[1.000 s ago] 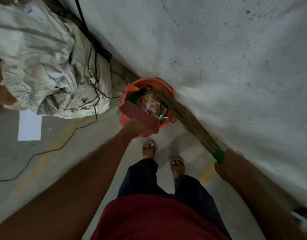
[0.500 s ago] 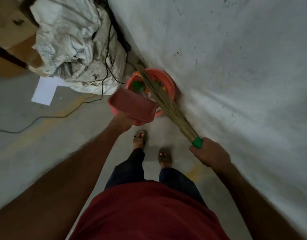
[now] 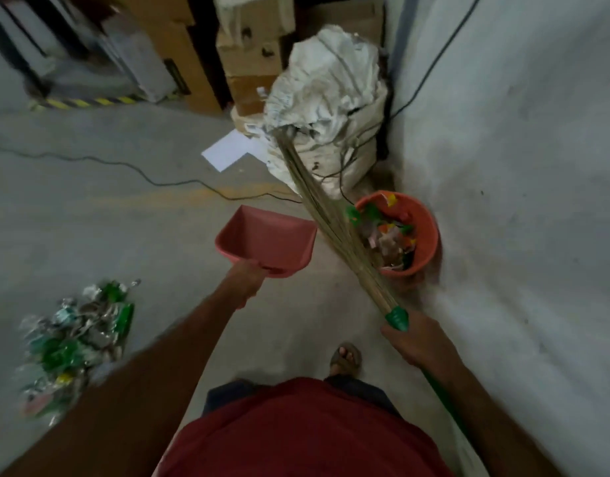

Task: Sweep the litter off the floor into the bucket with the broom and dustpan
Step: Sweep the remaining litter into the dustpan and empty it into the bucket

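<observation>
Both tools are being carried raised for another load: left hand (image 3: 245, 281) gripping the empty dustpan (image 3: 267, 245), right hand (image 3: 418, 342) grasping the broom (image 3: 325, 215) beside the bucket (image 3: 425, 232), litter (image 3: 74, 339) lying left.

Pink dustpan (image 3: 267, 241), orange bucket (image 3: 425, 235), green-handled straw broom (image 3: 396, 316), yellow-black striped floor tape (image 3: 85, 102)

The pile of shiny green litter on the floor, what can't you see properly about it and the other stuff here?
Head view only:
- Shiny green litter pile: motion blur, single pieces unreadable.
- Orange round bucket: straw broom crosses its near rim; its depth is hidden.
- Pink plastic dustpan: handle hidden inside the left hand.
- Green broom handle: covered by the right hand and arm.
</observation>
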